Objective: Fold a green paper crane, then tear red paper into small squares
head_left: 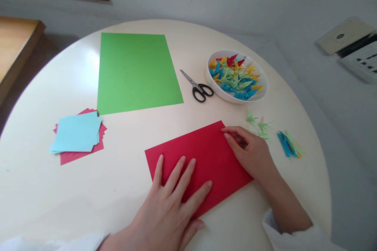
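On a round white table [120, 180], the person's left hand [171, 208] lies flat, fingers spread, on a rectangular red paper sheet [219, 160], whose right edge the right hand [251, 149] pinches near the far corner, with black-handled metal scissors [197, 85] and a white bowl [219, 91] of multicoloured folded-paper pieces [234, 76] beyond.

At lower right, a loose, wide-cuffed white sleeve [309, 240] is worn; at lower left, another white sleeve [73, 244] is dark-edged.
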The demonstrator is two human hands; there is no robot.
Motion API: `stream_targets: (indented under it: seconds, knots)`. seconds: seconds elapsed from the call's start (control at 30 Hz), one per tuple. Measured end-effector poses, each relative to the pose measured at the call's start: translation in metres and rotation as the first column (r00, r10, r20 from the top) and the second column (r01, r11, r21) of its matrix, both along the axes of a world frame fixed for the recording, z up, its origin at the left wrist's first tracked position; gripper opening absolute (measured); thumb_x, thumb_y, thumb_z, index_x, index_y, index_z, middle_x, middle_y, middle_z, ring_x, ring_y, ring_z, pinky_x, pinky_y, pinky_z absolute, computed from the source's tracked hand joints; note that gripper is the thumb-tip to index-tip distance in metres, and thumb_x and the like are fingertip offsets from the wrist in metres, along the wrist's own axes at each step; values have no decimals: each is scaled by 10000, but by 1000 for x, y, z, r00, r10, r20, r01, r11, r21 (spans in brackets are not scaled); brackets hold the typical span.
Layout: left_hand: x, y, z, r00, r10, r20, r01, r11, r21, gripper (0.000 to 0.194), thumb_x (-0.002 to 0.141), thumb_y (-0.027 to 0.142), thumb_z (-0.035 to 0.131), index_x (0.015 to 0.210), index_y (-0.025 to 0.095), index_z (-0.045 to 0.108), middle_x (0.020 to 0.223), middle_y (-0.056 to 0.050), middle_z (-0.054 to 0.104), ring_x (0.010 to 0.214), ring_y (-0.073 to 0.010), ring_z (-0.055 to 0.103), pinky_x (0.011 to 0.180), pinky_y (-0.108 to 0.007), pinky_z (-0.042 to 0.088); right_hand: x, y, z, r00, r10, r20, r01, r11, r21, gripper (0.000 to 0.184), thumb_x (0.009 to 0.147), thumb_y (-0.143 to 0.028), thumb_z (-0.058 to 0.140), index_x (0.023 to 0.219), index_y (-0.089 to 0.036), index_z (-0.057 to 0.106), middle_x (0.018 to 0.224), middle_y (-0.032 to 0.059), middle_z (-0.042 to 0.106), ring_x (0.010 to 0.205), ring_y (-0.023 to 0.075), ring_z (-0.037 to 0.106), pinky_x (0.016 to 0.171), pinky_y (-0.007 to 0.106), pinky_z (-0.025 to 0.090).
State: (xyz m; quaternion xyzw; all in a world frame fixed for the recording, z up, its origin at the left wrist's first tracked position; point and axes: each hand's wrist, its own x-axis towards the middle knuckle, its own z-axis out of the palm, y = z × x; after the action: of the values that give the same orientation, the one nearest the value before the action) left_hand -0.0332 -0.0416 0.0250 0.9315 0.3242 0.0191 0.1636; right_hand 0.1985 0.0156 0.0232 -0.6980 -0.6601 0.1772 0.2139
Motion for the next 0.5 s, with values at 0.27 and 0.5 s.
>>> stream_targets:
  seconds: [0.27,0.5]
  knots:
    - [0,0,0,999,25,26,-25,1000,-10,502,907,500,340,1383,339,356,1435,-137,384,1301,-356,355,1007,-667,198,1,0,-1,1000,4,4,-4,1000,7,210,816,-296,496,903,-209,666,696,15,663,549,138,561,530,257,435]
    - [-1,-1,-1,999,18,28,-18,1000,-8,504,907,506,337,1384,344,351,1435,-141,382,1294,-359,362,999,-670,205,1,-1,-1,1000,2,9,-2,1000,9,217,815,-303,493,900,-207,668,673,13,655,538,136,553,521,253,428]
